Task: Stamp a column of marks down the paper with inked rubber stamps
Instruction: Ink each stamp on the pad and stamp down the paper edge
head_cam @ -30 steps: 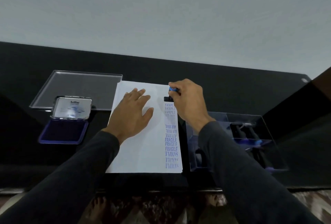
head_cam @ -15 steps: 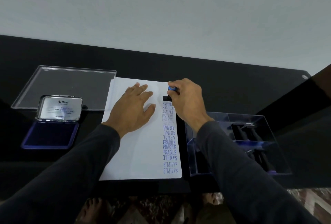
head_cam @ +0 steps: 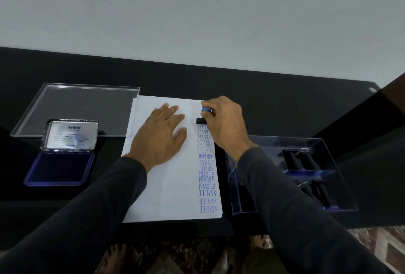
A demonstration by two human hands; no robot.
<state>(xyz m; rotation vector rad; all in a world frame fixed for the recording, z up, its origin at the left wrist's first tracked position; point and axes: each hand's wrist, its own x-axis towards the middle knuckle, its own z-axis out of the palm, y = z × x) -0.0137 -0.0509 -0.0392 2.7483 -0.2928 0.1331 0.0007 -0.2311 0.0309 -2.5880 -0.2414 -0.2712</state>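
On the black table, his left hand lies flat on the paper; his right hand grips the stamp, pressing. Next: lift straight up.

Two hands, one stamp, one paper, one ink pad, two clear trays.

Single view only: head-worn wide-angle camera, looking forward and down from above the near edge of the dark surface. Close range; both forearms enter from 6 o'clock. Paper sits centre frame, ink pad at 9 o'clock, clear tray at 3 o'clock. Pale wall fills 12 o'clock. Wide-angle lens bows the surface's far edge. No second view shares the scene.
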